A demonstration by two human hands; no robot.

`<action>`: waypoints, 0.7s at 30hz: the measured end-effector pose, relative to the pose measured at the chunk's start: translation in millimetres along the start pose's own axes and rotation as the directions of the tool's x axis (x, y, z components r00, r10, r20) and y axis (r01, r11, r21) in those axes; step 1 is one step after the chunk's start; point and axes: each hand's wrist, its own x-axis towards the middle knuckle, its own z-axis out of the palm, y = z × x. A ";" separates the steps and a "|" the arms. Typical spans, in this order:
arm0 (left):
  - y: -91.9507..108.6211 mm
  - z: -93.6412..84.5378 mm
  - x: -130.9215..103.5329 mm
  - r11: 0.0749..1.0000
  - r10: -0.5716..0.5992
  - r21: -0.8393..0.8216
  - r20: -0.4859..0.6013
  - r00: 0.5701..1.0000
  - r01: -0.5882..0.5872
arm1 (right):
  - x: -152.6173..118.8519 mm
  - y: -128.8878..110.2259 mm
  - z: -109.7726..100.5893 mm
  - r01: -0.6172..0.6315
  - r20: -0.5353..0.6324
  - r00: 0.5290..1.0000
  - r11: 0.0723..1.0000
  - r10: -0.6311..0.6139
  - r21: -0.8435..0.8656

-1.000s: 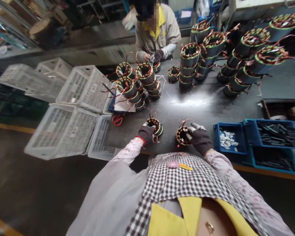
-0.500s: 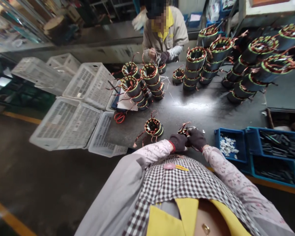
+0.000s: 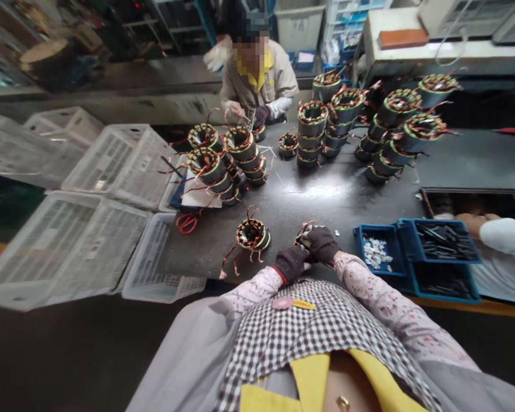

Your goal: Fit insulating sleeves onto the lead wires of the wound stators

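Observation:
My left hand (image 3: 290, 264), in a dark glove with a red cuff, is closed against the near left side of a motor stator (image 3: 299, 236). My right hand (image 3: 321, 245), also gloved, curls over that stator's right side. Most of the stator is hidden by both gloves; copper wire ends stick up at its far edge. Left of my hands a second stator (image 3: 253, 236) stands upright on the dark table (image 3: 214, 246), its copper leads splayed out toward the table's near edge.
Stacked stators (image 3: 312, 134) stand along the far side. Across the table a co-worker (image 3: 261, 80) handles another stator (image 3: 258, 133). Red-handled scissors (image 3: 186, 223) lie at left beside white crates (image 3: 124, 166). Blue bins (image 3: 380, 269) at right hold white pieces and black strips. Another person's arm (image 3: 504, 236) shows at far right.
The view has turned to the right, so the scene sits further left and the person at far right now shows more. My hands stay on the same stator.

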 end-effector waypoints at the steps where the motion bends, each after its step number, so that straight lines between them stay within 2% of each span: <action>1: -0.8 -1.8 0.0 1.000 0.005 -0.003 0.000 1.000 -0.005 | -3.4 5.0 -4.3 -0.012 -0.008 1.000 0.981 0.014 0.195; 3: -1.5 -7.8 0.1 0.999 0.016 -0.034 0.015 1.000 -0.015 | -12.3 15.6 -12.6 -0.039 -0.064 0.994 0.831 0.090 0.555; 4: -1.3 -11.9 0.1 0.998 0.022 -0.058 0.033 0.999 -0.020 | -16.9 20.1 -15.4 -0.039 -0.098 0.985 0.739 0.142 0.673; 5: -0.8 -16.3 0.1 0.997 0.025 -0.076 0.054 0.998 -0.021 | -21.1 23.5 -16.6 -0.042 -0.125 0.972 0.666 0.201 0.745; 7: 1.8 -24.2 -0.1 0.998 0.030 -0.066 0.094 0.995 -0.024 | -27.1 27.0 -13.3 -0.077 -0.112 0.953 0.580 0.282 0.811; 8: 3.7 -26.8 -0.1 0.999 0.028 -0.039 0.105 0.994 -0.024 | -28.8 27.4 -8.9 -0.111 -0.074 0.954 0.568 0.292 0.815; 11: 10.4 -26.5 0.5 0.998 0.002 0.054 0.100 0.995 -0.008 | -30.1 28.3 8.8 -0.180 0.013 0.964 0.614 0.267 0.768; 14: 15.1 -19.3 2.3 0.999 -0.016 0.042 0.094 0.995 0.013 | -27.3 33.6 25.5 -0.173 -0.018 0.957 0.623 0.288 0.763; 17: 16.8 -15.9 3.9 0.975 -0.056 -0.209 0.102 0.993 0.076 | -24.8 40.6 37.9 -0.165 -0.087 0.941 0.667 0.328 0.727; 19: 16.0 -18.4 4.1 0.881 -0.070 -0.461 0.101 0.992 0.109 | -25.2 42.9 43.2 -0.169 -0.144 0.921 0.704 0.362 0.689; 21: 12.2 -23.8 2.9 0.777 -0.102 -0.618 0.061 0.993 0.118 | -26.9 43.0 45.2 -0.158 -0.181 0.912 0.723 0.368 0.673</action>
